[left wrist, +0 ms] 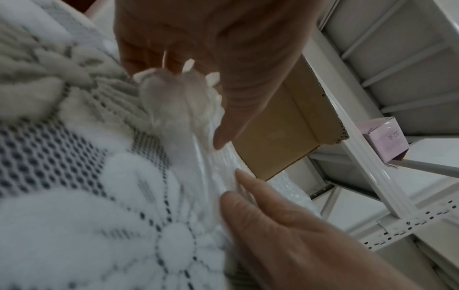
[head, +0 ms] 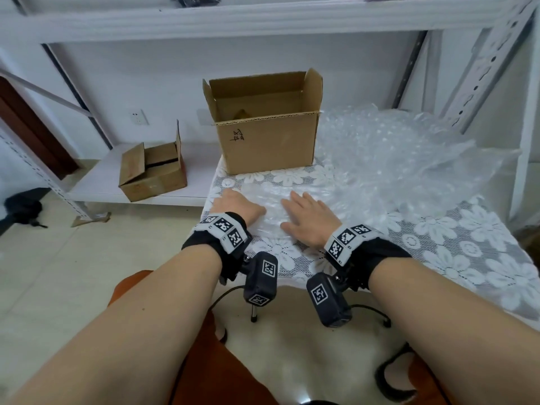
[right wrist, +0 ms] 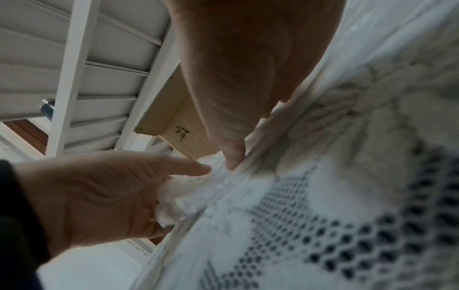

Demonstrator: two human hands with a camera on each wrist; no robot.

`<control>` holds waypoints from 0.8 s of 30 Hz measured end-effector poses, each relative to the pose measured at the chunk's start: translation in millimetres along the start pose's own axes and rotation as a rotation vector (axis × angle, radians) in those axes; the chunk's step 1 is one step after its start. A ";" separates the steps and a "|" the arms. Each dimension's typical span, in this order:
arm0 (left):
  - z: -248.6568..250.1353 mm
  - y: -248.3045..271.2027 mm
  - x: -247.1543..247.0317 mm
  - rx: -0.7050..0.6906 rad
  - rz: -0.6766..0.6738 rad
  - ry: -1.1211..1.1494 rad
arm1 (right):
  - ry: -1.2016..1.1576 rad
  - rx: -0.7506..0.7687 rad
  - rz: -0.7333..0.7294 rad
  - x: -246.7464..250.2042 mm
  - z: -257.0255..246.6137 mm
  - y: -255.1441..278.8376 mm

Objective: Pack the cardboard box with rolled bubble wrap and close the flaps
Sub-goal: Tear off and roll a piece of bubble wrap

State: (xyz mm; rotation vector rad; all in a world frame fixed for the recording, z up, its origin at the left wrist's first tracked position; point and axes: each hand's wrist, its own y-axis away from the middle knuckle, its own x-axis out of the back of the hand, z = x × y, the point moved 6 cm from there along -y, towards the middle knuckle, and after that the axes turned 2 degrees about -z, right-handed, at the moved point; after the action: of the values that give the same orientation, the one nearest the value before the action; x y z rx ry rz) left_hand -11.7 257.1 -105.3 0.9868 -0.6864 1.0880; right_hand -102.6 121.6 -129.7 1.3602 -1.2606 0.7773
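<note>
An open brown cardboard box (head: 263,135) stands upright at the back of the table, flaps raised, with a handwritten mark on its front. A clear bubble wrap sheet (head: 394,159) spreads from the box's right side down to the near table edge. My left hand (head: 238,204) sits at the sheet's near left corner with its fingers curled round a bunched, rolled end of the bubble wrap (left wrist: 174,106). My right hand (head: 306,214) lies flat on the sheet beside it, fingers straight and pressing down. The same rolled end (right wrist: 178,198) shows in the left palm in the right wrist view.
A white lace tablecloth (head: 467,244) covers the table. A smaller cardboard box (head: 152,173) sits on a low white shelf at the left. White metal shelving (head: 263,21) frames the back and right. A small pink box (left wrist: 382,137) rests on a shelf.
</note>
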 end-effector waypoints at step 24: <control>79.7 59.3 -61.5 -0.792 -0.178 -0.437 | -0.482 -0.127 0.257 30.4 41.3 25.1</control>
State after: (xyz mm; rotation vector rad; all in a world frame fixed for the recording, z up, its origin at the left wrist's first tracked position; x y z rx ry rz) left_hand -87.9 168.4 -105.7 0.5670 -1.2350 0.3616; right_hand -127.7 77.7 -103.2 1.3398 -1.8588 0.5423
